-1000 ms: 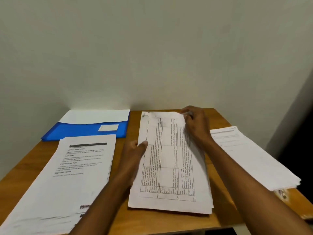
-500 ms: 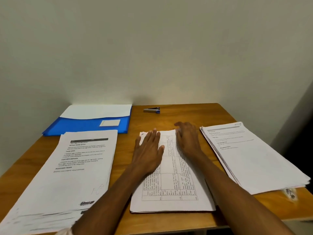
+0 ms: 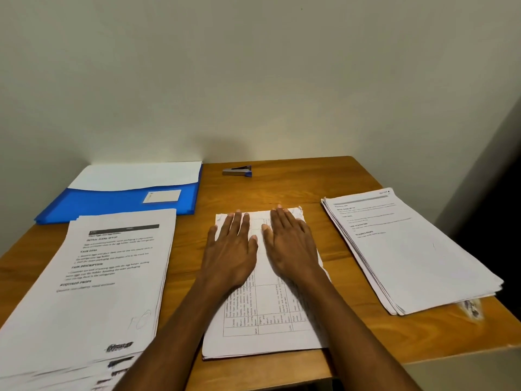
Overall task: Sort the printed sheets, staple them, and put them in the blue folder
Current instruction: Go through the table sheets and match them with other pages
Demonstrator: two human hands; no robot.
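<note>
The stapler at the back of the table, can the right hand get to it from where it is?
Probably yes. The stapler lies alone beyond the middle stack, and only bare table shows between it and the right hand, which lies flat and holds nothing.

Both bare forearms reach forward from the near edge, side by side and nearly parallel. The left hand lies palm down, its fingers straight and slightly spread, the thumb angled toward the other hand. The right hand lies flat the same way, fingers straight and close together. The two thumbs sit just beside each other, not quite touching.
</note>
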